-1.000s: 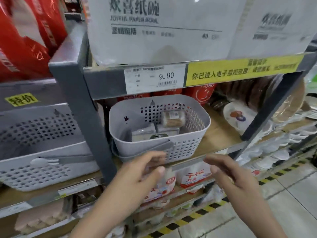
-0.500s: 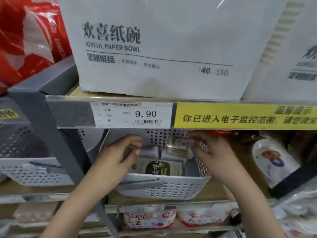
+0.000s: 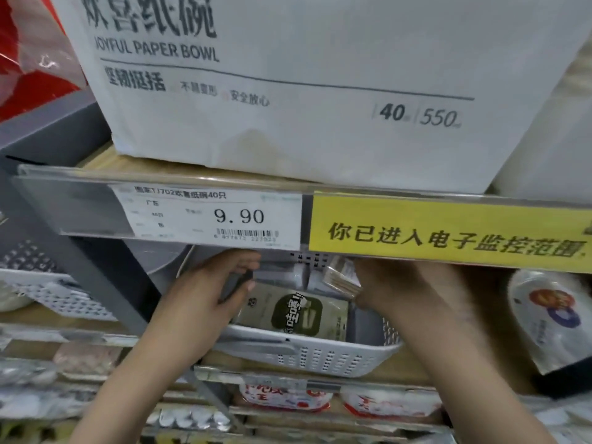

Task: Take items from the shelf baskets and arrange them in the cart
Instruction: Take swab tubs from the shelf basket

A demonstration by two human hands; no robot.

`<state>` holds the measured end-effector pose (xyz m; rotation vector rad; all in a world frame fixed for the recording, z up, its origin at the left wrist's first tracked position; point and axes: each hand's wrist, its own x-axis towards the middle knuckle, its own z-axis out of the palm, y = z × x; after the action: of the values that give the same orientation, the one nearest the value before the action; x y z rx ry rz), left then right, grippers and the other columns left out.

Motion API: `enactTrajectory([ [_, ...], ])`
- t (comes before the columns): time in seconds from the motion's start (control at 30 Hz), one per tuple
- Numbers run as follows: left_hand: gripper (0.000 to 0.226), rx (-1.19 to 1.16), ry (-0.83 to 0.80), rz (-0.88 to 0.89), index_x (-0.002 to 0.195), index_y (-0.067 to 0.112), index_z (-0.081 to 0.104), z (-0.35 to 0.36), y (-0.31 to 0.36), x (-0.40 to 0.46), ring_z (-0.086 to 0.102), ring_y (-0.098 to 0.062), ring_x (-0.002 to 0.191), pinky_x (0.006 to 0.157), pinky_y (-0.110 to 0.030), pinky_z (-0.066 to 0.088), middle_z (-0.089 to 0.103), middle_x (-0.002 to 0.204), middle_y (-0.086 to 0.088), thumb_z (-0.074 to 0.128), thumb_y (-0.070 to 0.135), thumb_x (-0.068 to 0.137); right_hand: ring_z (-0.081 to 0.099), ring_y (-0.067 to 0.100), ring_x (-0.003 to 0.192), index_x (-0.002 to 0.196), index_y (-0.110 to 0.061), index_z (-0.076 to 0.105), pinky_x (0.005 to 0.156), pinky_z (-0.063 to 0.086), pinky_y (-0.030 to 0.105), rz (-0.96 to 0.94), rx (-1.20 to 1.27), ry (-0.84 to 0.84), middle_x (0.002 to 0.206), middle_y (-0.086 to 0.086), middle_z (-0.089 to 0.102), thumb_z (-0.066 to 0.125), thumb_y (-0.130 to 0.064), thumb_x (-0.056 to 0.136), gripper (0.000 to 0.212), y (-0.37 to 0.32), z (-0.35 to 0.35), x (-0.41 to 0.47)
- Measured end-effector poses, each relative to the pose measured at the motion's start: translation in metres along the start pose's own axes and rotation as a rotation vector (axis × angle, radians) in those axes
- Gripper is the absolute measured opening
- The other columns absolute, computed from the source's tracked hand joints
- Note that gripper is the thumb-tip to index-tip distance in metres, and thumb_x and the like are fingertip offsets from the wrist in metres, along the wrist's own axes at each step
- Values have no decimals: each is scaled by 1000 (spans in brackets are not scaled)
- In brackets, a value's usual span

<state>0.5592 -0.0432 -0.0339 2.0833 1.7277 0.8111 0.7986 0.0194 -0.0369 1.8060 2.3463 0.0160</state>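
Head view — only one view is supplied. A grey perforated basket (image 3: 320,354) is seen on a wooden shelf (image 3: 403,370), under the shelf edge that carries a white price tag (image 3: 208,216) marked 9.90 and a yellow notice strip (image 3: 448,232). Above that edge a large white box (image 3: 288,91) printed "JOYFUL PAPER BOWL" is stacked.

Both hands are reached into the basket. The left hand (image 3: 205,293) is placed at the basket's left side, fingers curled and thumb closed onto a flat grey item (image 3: 235,283) — what that item is cannot be told. The right hand (image 3: 394,290) is placed at the right side; a small pack of light brown sticks (image 3: 341,278) is pinched at its fingertips, held above the basket floor.

Between the hands a flat green-and-cream packet (image 3: 298,312) with a dark label is lying tilted inside the basket, its lower edge against the front wall. Behind it, further pale packets are partly seen, blurred.

A second grey basket (image 3: 48,293) is seen to the left, and a wrapped pack of printed plates (image 3: 551,318) to the right. Red-and-white packs (image 3: 285,398) are shelved below.
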Motion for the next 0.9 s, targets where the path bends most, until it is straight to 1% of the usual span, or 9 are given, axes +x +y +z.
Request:
enactTrajectory([
  [0.17, 27, 31, 32, -6, 112, 33, 63, 0, 5, 0, 56, 10, 98, 79, -6, 37, 57, 100, 36, 62, 22, 87, 52, 21, 112, 128, -23, 50, 86, 45, 27, -7, 216, 5, 125, -1, 55, 65, -28, 83, 47, 0, -5, -7],
  [0.23, 27, 26, 19, -13, 112, 32, 62, 0, 6, 1, 58, 7, 99, 79, -11, 41, 61, 101, 32, 62, 22, 87, 54, 10, 95, 107, -26, 60, 69, 38, 20, 45, 431, 89, 101, -10, 61, 62, -40, 85, 26, 2, -10, -14],
  [0.3, 28, 30, 4, -22, 113, 33, 62, -1, 6, 0, 59, 8, 100, 80, -13, 43, 61, 101, 33, 62, 23, 87, 52, -11, 76, 89, -16, 64, 56, 29, 8, 125, 622, 148, 80, -10, 65, 61, -48, 85, 32, 5, -16, -25],
  [0.4, 29, 44, -29, -19, 112, 38, 60, -4, 7, -3, 56, 12, 99, 78, -4, 39, 59, 100, 36, 63, 26, 86, 44, -24, 58, 67, -13, 58, 58, 33, -1, 162, 720, 294, 62, -12, 57, 71, -40, 80, 33, 6, -16, -45],
  [0.47, 30, 69, -76, -18, 113, 41, 58, -6, 8, -7, 55, 15, 100, 81, -11, 43, 58, 101, 38, 64, 29, 86, 48, -16, 57, 59, -23, 49, 59, 33, -2, 156, 730, 387, 58, -16, 50, 77, -34, 76, 35, 3, -15, -55],
  [0.57, 31, 108, -159, -26, 114, 45, 56, -7, 9, -14, 53, 19, 99, 84, -18, 48, 56, 100, 42, 63, 33, 86, 49, 2, 55, 65, -14, 56, 57, 33, 3, 154, 761, 434, 61, -2, 57, 78, -34, 73, 31, 2, -7, -61],
  [0.63, 32, 122, -208, -32, 116, 46, 54, -8, 10, -16, 53, 19, 101, 86, -18, 48, 54, 101, 43, 62, 35, 87, 47, 7, 58, 75, -15, 58, 59, 33, 0, 141, 765, 448, 68, -5, 58, 79, -33, 73, 28, 2, -5, -63],
  [0.83, 35, 162, -464, -70, 121, 39, 51, -6, 9, 9, 51, 9, 108, 93, -15, 42, 54, 115, 29, 62, 36, 88, 45, -19, 73, 96, -32, 52, 70, 32, -7, 115, 886, 467, 82, -28, 48, 78, -38, 72, 35, 1, 0, -64],
  [0.9, 41, 121, -512, -44, 128, 32, 51, 4, 9, 31, 50, 3, 112, 90, -14, 39, 53, 121, 22, 63, 32, 89, 39, -17, 74, 102, -38, 45, 72, 28, -10, 120, 930, 495, 91, -36, 42, 80, -37, 71, 47, 1, 2, -63],
])
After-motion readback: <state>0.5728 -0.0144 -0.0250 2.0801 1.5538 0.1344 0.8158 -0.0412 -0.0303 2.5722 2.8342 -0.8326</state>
